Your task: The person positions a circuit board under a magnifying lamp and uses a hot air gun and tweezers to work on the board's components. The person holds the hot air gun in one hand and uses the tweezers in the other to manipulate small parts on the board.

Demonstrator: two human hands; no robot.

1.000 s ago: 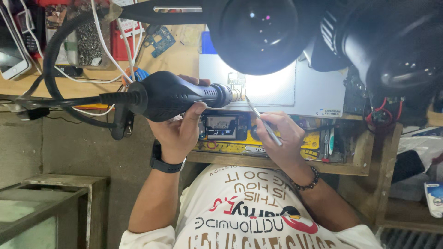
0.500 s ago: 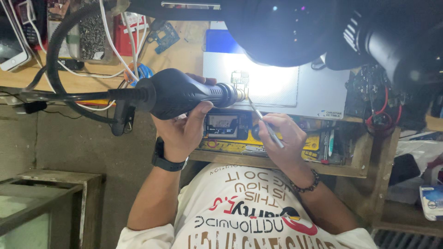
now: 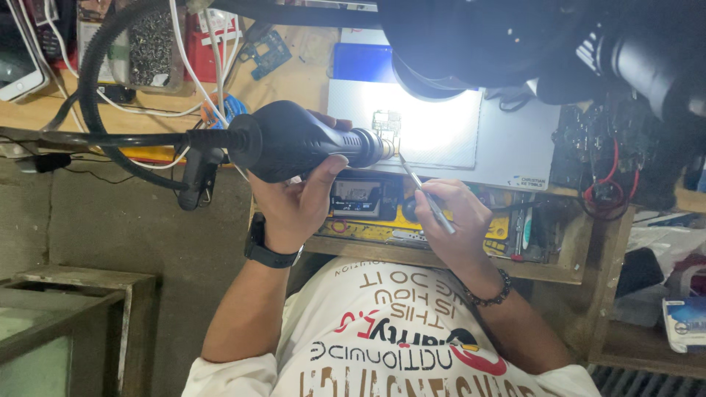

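The small circuit board [image 3: 386,125] lies on the lit grey work mat [image 3: 507,147], under the bright lamp of the black microscope head [image 3: 471,44], and I use this board as the landmark. Just beside the board, on its left in the picture, ends the metal nozzle of the black hot-air handpiece [image 3: 294,141]; the left hand [image 3: 294,202] is wrapped firmly around its thick body, thumb on the near side. Below the board and a little right, the right hand [image 3: 448,220] pinches thin metal tweezers [image 3: 423,190] between thumb and fingers, and the tweezer tip points up at the board; I cannot tell if it touches. The mat lies on a wooden bench [image 3: 294,81]. The bench edge runs just below the board, and under it is an open shelf with a small meter [image 3: 360,198] and yellow tools. Left of the board, a thick black hose [image 3: 88,95] curves away from the handpiece, with white cables [image 3: 191,66] and a phone [image 3: 18,66] farther left. Right of the board stands a heap of parts with red wires [image 3: 603,176]. Free mat surface is open mostly to the right of the board.
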